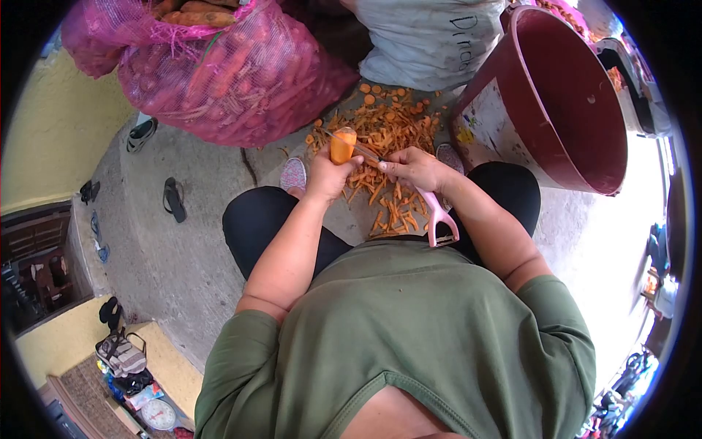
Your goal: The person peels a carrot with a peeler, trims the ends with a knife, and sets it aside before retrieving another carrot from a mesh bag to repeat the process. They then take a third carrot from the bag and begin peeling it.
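Note:
My left hand (327,174) is closed around a peeled orange carrot (342,148), its pale cut end facing up. My right hand (423,170) grips a thin-bladed knife (367,153), and the blade reaches across to the carrot. Out of the same hand, toward my lap, sticks a pink Y-shaped peeler (439,219). Below both hands, a heap of carrot peelings (391,124) with several cut round ends covers the floor between my feet.
A pink mesh sack of carrots (241,80) stands ahead on the left, beside a white sack (428,40). Close by my right knee is a large dark-red bucket (504,121), tilted. A black flip-flop (174,199) lies on the concrete floor (150,241).

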`<state>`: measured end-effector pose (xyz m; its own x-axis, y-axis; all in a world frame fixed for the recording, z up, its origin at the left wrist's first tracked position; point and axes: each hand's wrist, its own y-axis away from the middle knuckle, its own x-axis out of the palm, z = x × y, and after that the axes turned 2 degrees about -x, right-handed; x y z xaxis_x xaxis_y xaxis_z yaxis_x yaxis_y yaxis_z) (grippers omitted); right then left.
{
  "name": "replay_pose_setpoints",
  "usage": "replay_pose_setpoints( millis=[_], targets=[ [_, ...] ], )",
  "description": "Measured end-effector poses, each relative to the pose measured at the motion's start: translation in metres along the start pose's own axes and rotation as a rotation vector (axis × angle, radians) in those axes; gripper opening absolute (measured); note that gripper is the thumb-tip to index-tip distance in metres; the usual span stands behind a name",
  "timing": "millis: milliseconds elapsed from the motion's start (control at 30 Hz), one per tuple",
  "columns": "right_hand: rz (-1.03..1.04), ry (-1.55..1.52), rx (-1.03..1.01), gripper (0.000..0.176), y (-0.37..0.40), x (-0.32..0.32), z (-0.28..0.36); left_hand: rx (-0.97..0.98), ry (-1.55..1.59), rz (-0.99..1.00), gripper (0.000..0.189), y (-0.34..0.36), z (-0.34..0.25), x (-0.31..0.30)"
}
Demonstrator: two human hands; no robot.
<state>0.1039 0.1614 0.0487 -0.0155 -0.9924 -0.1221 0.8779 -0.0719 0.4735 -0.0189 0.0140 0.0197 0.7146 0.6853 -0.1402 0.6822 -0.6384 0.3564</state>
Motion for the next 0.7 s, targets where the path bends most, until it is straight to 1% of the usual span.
replay_pose_setpoints(
  millis=[33,100,133,200,233,300,333,400,433,500,533,633,667,700],
  targets=[
    [-0.002,-0.014,0.021,0.041,0.000,-0.001,0.001,0.046,-0.065,-0.015,0.035,-0.003,0.006,-0.001],
    [-0.003,-0.042,0.063,0.041,0.001,-0.003,0.002,0.005,-0.099,-0.009,0.032,-0.006,0.011,-0.003],
    [0.002,-0.062,0.062,0.036,-0.002,-0.004,-0.001,-0.016,-0.116,-0.007,0.030,-0.005,0.010,-0.003],
    [0.008,-0.105,0.063,0.026,-0.008,-0.003,-0.012,-0.125,0.205,0.103,0.028,0.000,0.005,-0.004],
    [0.053,-0.246,0.077,0.020,-0.011,-0.001,-0.018,-0.178,0.366,0.158,0.027,0.001,0.003,-0.004],
    [0.144,-0.532,0.103,0.009,-0.015,0.003,-0.026,-0.296,0.497,0.254,0.026,-0.002,0.008,-0.004],
    [0.170,-0.672,0.113,0.008,-0.013,0.005,-0.027,-0.355,0.562,0.301,0.026,-0.003,0.009,-0.003],
    [0.221,-0.952,0.132,0.008,-0.008,0.012,-0.027,-0.363,0.728,0.200,0.024,0.000,0.003,0.003],
    [0.236,-0.978,0.170,0.008,-0.010,0.014,-0.031,-0.367,0.810,0.149,0.023,0.003,-0.003,0.006],
    [0.267,-1.027,0.247,0.008,-0.016,0.017,-0.040,-0.339,0.808,0.216,0.021,0.007,-0.012,0.008],
    [0.333,-0.969,0.278,0.009,-0.016,0.017,-0.040,-0.324,0.807,0.249,0.020,0.008,-0.014,0.009],
    [0.310,-0.879,0.349,0.010,-0.014,0.028,-0.037,-0.421,0.712,0.252,0.017,0.003,0.005,0.012],
    [0.305,-0.907,0.314,0.011,-0.014,0.030,-0.037,-0.388,0.695,0.162,0.018,0.001,0.012,0.014],
    [0.220,-0.919,0.328,0.011,-0.014,0.033,-0.040,-0.374,0.670,0.143,0.018,0.000,0.013,0.013]
  ],
)
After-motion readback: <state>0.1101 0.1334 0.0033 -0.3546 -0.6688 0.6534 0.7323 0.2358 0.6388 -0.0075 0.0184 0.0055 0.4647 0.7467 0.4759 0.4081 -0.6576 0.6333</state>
